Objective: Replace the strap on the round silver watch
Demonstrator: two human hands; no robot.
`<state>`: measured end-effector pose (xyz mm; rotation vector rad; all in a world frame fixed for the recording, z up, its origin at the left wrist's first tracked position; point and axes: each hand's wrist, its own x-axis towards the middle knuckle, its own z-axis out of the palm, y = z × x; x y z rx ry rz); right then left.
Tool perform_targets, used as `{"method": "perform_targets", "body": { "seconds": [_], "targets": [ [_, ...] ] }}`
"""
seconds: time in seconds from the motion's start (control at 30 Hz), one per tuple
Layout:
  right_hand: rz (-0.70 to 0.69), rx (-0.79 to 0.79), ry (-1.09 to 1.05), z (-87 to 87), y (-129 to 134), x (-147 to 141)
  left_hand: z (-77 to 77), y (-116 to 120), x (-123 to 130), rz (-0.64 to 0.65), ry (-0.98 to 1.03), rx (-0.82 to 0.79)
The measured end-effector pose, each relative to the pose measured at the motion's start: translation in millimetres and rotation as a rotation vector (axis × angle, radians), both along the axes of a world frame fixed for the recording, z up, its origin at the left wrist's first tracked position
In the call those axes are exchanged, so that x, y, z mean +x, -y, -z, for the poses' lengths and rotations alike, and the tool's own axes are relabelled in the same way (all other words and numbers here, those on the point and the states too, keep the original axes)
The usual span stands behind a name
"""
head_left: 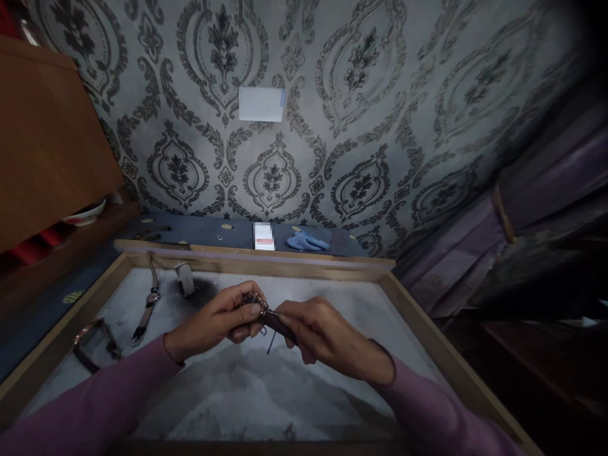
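Note:
Near the middle of the view, my left hand point(230, 315) grips the round case of a dark and gold-coloured watch point(254, 304), its thumb resting on the face. My right hand point(327, 332) is closed on the watch's dark strap point(280, 326), close to the case. A thin dark piece hangs down between the hands; what it is I cannot make out. Both hands are above a shallow wooden tray point(408, 316) with a pale, stained bottom.
In the tray's left part lie a brown-strapped watch point(152, 299), a white-strapped watch point(185, 279) and a curled dark-strapped watch point(85, 335). Behind the tray are a lit phone point(264, 236) and a blue cloth point(307, 240). An orange-brown cabinet point(52, 139) stands at left.

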<state>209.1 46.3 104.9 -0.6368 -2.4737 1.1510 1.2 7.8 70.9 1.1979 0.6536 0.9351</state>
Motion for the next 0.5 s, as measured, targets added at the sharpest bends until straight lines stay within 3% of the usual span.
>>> {"method": "perform_targets", "body": {
  "seconds": [0.5],
  "targets": [
    [0.048,-0.061,-0.083,9.9,2.6,-2.4,-2.5,-0.1,-1.1,-0.018,0.016,0.014]
  ]
}}
